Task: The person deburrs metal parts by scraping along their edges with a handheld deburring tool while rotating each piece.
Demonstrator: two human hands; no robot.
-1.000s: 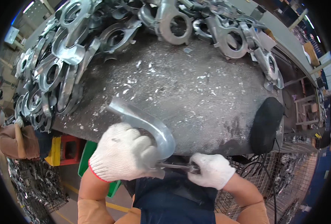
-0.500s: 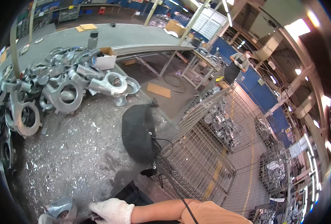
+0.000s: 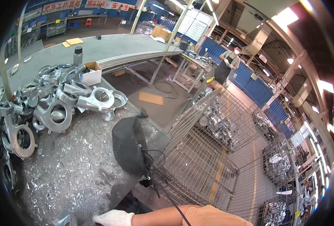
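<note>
- A grey metal casting [image 3: 63,218] lies on the worktable [image 3: 80,169] at the bottom edge, just left of the gloved hand [image 3: 114,217].
- Both are cut off by the frame; I cannot tell whether that hand grips anything, or which hand it is.
- The glove is white knit; the table is strewn with metal flakes.

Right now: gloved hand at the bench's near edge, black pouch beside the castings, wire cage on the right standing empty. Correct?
Not quite. The head view shows the wire cage holds metal parts, so it is not empty. The gloved hand, black pouch and castings are as you say.
</note>
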